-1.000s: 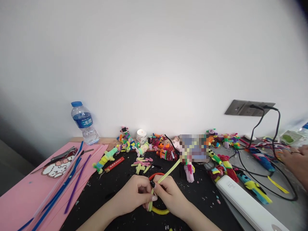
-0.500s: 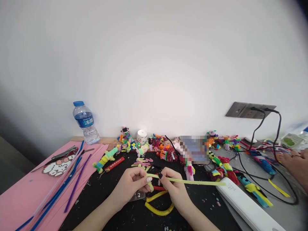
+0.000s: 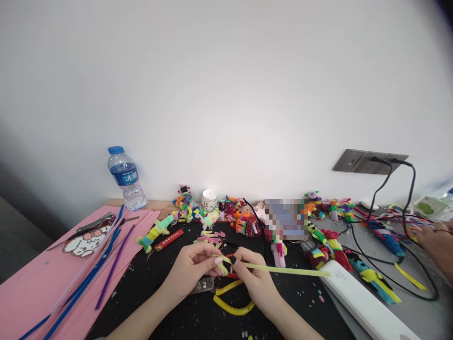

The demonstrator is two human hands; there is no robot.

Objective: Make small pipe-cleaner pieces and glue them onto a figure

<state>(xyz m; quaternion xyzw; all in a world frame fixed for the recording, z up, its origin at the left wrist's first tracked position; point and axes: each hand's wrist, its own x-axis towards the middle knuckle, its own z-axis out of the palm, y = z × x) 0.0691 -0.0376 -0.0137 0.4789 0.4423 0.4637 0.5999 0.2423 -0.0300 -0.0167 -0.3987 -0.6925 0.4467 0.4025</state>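
Observation:
A pale yellow-green pipe cleaner (image 3: 286,270) is pinched in both hands, near its left part. My left hand (image 3: 196,264) grips it between thumb and fingers, where a short piece is bent down. Thumb and forefinger of my right hand (image 3: 253,274) are closed on it just beside the left hand. Its long straight end runs right, passing over the tip of a white power bank. Below the hands lies a tool with curved yellow handles (image 3: 235,309), partly hidden by my right hand. Pink and yellow bent pipe cleaner pieces (image 3: 210,237) lie just beyond the hands.
A water bottle (image 3: 127,179) stands at the wall, left of a paper cup (image 3: 209,199). Blue and purple pipe cleaners (image 3: 115,269) lie on pink sheets (image 3: 24,288). The white power bank (image 3: 364,302), pipe cleaner figures (image 3: 375,283) and cables are rightward. Another person's hand (image 3: 437,243) is at far right.
My fingers have shifted slightly on the pipe cleaner, and its bent short piece shows more plainly at the left fingertips. The other person's hand has moved a little.

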